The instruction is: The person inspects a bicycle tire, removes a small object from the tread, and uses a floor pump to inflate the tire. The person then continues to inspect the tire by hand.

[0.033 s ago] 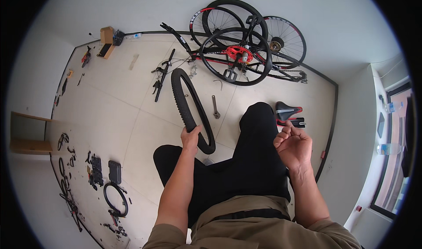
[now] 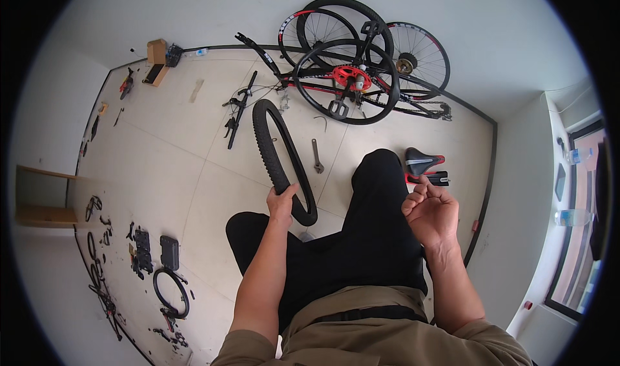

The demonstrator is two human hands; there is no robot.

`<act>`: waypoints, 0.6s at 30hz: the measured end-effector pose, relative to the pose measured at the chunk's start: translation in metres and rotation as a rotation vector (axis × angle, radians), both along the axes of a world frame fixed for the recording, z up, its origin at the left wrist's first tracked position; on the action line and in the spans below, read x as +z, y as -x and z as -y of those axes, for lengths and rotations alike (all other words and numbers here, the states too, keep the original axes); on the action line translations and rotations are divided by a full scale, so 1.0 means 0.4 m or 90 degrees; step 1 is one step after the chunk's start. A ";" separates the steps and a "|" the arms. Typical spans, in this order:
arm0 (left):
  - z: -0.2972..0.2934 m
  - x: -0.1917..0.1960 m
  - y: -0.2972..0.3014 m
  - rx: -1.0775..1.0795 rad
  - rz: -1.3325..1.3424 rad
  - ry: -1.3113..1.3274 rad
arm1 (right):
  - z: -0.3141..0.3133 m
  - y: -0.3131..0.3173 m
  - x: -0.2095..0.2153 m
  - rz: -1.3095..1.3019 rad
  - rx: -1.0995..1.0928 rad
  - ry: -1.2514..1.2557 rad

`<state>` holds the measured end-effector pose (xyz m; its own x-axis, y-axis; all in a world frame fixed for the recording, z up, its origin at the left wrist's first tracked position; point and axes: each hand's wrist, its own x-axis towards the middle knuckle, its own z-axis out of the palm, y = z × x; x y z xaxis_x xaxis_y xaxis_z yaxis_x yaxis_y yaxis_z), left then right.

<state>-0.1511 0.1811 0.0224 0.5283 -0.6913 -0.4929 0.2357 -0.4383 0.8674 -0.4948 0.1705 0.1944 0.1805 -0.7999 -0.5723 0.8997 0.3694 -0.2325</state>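
Left hand grips the knobby tyre upright; right hand curls loosely, seemingly empty. Steady the tyre with both.

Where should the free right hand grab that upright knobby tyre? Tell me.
Judging by its pose, on the tyre upper arc, from the person's right. It stands on edge, the left hand gripping its near lower part, so the far top is unsteadied. The right hand is empty.

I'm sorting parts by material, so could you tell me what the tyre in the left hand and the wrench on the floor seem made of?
Tyre: apparently black rubber, matte, with knobbly tread. Wrench: likely bare metal, grey with a dull sheen.
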 end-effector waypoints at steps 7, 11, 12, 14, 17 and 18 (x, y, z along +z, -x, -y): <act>-0.046 -0.029 0.007 -0.025 -0.006 -0.031 | -0.002 -0.019 0.006 0.001 0.015 -0.006; -0.047 0.006 0.044 -0.084 -0.033 -0.042 | -0.001 -0.019 0.007 -0.006 0.019 -0.004; -0.048 0.012 0.050 -0.099 -0.043 -0.042 | -0.002 -0.018 0.006 -0.006 0.021 -0.003; -0.051 0.012 0.049 -0.111 -0.067 -0.048 | -0.001 -0.019 0.007 -0.006 0.024 -0.005; -0.057 0.011 0.044 -0.134 -0.118 -0.054 | 0.000 -0.020 0.009 -0.011 0.024 -0.009; -0.058 0.008 0.036 -0.146 -0.142 -0.056 | 0.000 -0.021 0.012 -0.013 0.024 -0.010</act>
<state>-0.1656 0.2042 0.0255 0.2360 -0.7294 -0.6421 0.3018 -0.5731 0.7619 -0.4862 0.1706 0.1990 0.1991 -0.7839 -0.5881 0.8799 0.4072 -0.2449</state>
